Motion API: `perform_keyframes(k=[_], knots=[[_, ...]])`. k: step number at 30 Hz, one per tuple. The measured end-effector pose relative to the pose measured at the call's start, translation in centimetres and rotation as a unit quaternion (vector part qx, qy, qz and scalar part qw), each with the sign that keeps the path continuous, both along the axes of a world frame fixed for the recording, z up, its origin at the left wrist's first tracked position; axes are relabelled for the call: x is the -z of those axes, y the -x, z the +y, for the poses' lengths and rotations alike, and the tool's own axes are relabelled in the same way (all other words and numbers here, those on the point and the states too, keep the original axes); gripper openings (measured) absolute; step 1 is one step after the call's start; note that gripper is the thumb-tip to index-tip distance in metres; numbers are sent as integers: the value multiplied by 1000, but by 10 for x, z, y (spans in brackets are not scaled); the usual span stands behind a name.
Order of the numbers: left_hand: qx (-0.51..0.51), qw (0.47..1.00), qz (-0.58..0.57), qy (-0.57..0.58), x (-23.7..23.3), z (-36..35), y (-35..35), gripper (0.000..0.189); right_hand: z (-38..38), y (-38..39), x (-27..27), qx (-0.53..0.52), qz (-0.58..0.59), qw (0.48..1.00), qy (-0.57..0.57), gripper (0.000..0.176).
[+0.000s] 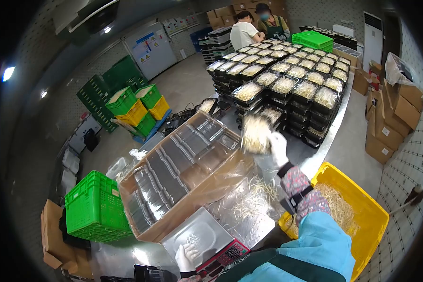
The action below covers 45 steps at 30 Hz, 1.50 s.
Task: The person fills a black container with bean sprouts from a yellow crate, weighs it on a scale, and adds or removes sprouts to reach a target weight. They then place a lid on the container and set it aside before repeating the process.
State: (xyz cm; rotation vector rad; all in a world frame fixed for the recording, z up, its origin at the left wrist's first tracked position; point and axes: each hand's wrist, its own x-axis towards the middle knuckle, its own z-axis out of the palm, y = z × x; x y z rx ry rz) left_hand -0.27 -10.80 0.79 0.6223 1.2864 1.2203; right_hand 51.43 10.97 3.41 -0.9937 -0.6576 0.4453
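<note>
My right hand [278,148], in a white glove, grips a black tray of pale sprouts [257,134] by its right side. The tray is tilted and slightly blurred, close by the near edge of the stacked filled trays [286,85]. Over the plate of a weighing scale [202,232], my gloved left hand [187,256] rests with its fingers apart and nothing in them. Loose sprouts [254,195] lie strewn on the metal table between the scale and the held tray.
A cardboard box of clear plastic lids [178,167] stands left of centre. To my right is a yellow crate [369,221] with loose strands in it. A green crate [96,207] sits at left. Two people [244,32] stand behind the stacks; flattened cartons [392,117] lean at right.
</note>
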Motion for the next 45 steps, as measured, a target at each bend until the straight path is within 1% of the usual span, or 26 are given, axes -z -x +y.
perform_keyframes(k=[3, 6, 9, 13, 15, 17, 18, 19, 20, 21, 22, 23, 25, 27, 29, 30, 31, 32, 33, 35, 36, 37, 40, 41, 43, 45], knots=[[3, 999, 28, -15, 4, -5, 8, 42, 85, -74, -2, 47, 73, 996, -20, 18], [-37, 999, 32, -14, 13, -12, 23, 40, 124, -110, 16, 67, 95, 973, 197, 25], [-62, 996, 57, -24, 29, -22, 53, 40, 137, -118, 28, 31, 126, 978, 165, 38], [-178, 971, 156, -30, -14, -44, 45, 34, 97, -78, 16, 74, 172, 978, 93, 31], [-259, 944, 202, -38, -5, -53, 76, 33, 67, -64, 34, -15, 178, 983, 50, 28], [-303, 860, 386, -137, 40, -66, 138, 46, 32, -30, 27, -22, 209, 976, 63, 18], [-324, 738, 592, 0, 2, -76, 128, 55, 16, -18, 25, -56, 205, 972, 95, 17], [-370, 662, 652, 30, 2, -84, 144, 63, 31, -65, 101, -190, 148, 968, 75, 23], [-333, 564, 751, 83, -2, -99, 165, 68, 16, -41, 93, -106, 153, 975, 126, 33], [-291, 493, 811, 120, 10, -115, 195, 70, 9, -36, 102, -109, 141, 973, 143, 43], [-237, 487, 817, 199, 19, -123, 214, 72, -1, -23, 94, -112, 117, 972, 169, 47], [-176, 556, 771, 256, 18, -125, 215, 53, -3, -13, 93, -114, 119, 970, 180, 46], [-120, 527, 794, 279, 58, -140, 225, 43, -12, 18, 84, -149, 97, 968, 177, 41], [-105, 598, 756, 243, 73, -141, 244, 42, -23, 67, 61, -212, 63, 960, 170, 38], [-140, 608, 746, 233, 60, -133, 239, 36, -38, 123, 39, -310, 13, 942, 126, 34], [-158, 610, 742, 229, 51, -126, 234, 34, -61, 168, 7, -269, -105, 945, 155, 32], [-195, 588, 734, 278, 12, -115, 207, 35, -78, 199, -14, -332, -115, 916, 193, 30], [-174, 617, 714, 281, 23, -116, 229, 34, -87, 228, -8, -316, -250, 907, 125, 28], [-262, 615, 723, 173, 22, -114, 229, 30, -88, 244, 22, -313, -392, 864, 33, 27], [-296, 628, 711, 112, 13, -110, 238, 33, -151, 296, 2, -516, -305, 767, 229, 34], [-304, 668, 673, 89, 17, -105, 249, 30, -169, 316, 14, -472, -464, 748, 31, 42], [-331, 738, 588, 6, -7, -91, 226, 29, -186, 329, 25, -489, -532, 691, -14, 50], [-312, 802, 487, -146, -34, -34, 187, 28, -238, 353, 50, -532, -673, 512, -49, 68], [-303, 803, 486, -167, -34, -12, 180, 28, -242, 352, 58, -525, -685, 502, -48, 68], [-184, 837, 456, -241, -55, 24, 119, 32, -241, 332, 74, -459, -678, 573, 14, 68], [-80, 818, 481, -305, -41, 55, 55, 32, -238, 290, 68, -340, -693, 617, 151, 69]])
